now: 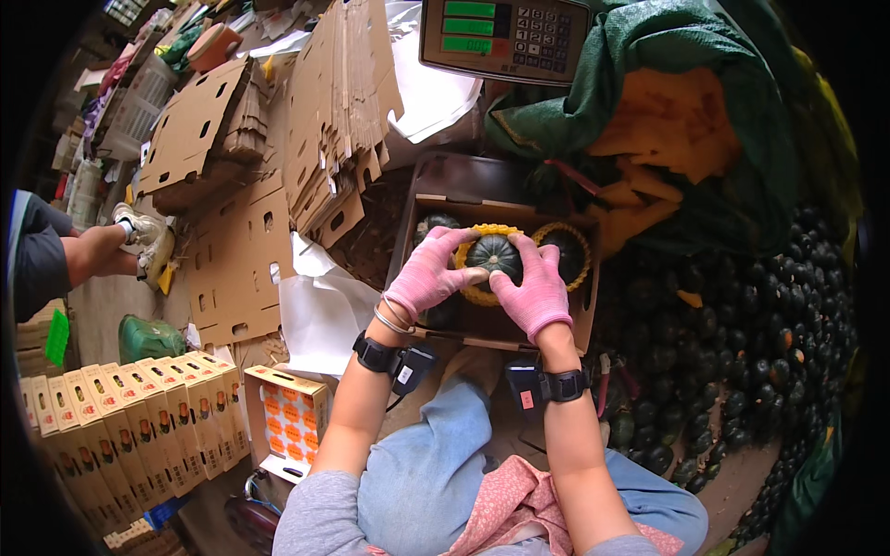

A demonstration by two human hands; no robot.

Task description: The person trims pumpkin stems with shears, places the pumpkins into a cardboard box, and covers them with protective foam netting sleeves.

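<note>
Both my hands wear pink knit gloves and hold one dark green squash (495,257) from either side, above an open cardboard box (585,313). A yellow foam net sleeve (478,297) rings this squash, and its stem end faces up. My left hand (432,272) has its thumb and fingers at the left of the squash and net. My right hand (534,286) presses on the right side. Inside the box to the right sits another squash (567,256) in a foam net. A further squash (437,224) shows partly at the box's upper left; my left hand hides some of it.
A digital scale display (497,38) stands beyond the box. Right of it, a green woven sack (758,118) holds orange-yellow foam nets (660,118). A large squash pile (751,347) covers the right floor. Flattened cardboard (341,104), a carton row (146,417) and another person's legs (97,257) are leftward.
</note>
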